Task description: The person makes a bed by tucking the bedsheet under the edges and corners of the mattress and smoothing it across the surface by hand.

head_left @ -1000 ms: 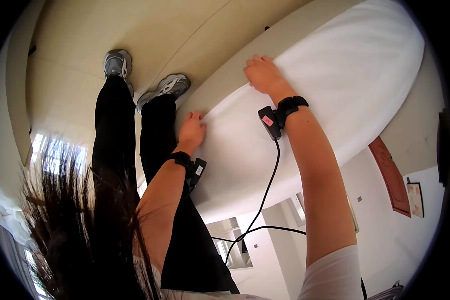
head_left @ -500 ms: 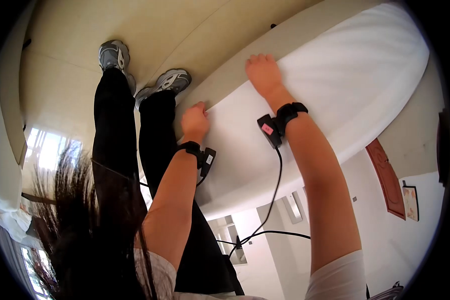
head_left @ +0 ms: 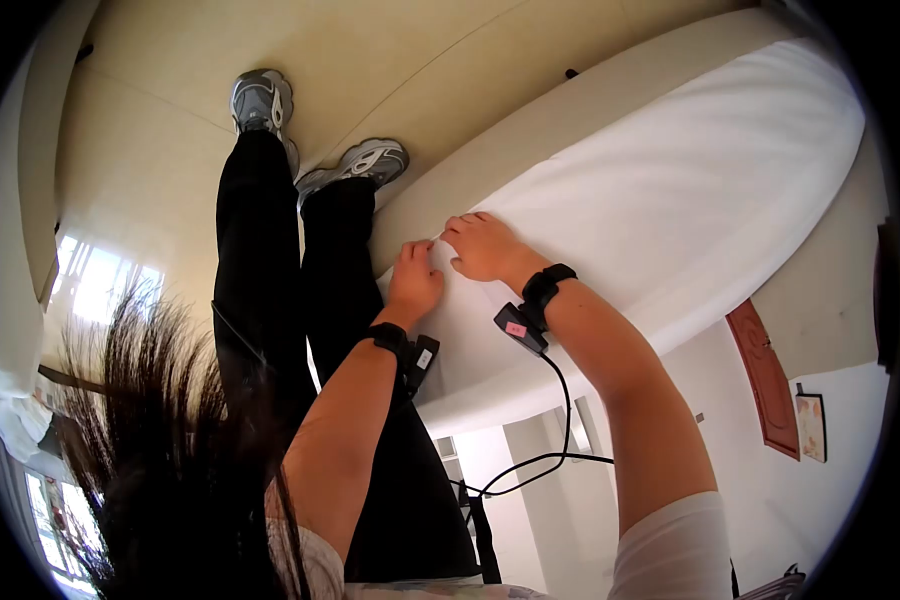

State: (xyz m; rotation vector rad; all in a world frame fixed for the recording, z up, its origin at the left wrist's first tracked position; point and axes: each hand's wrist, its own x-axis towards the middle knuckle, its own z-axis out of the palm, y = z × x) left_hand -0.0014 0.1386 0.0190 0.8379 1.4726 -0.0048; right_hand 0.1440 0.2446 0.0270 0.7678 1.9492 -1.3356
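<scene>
Fingers of the left hand (head_left: 414, 288) and right hand (head_left: 486, 249) curl close together at a white sheet (head_left: 660, 175)'s edge, mid-frame; whether they pinch it cannot be told.

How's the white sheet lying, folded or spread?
Spread: the white sheet lies broad and mostly smooth, with shallow creases. Can't tell whether its edges are tucked.
</scene>
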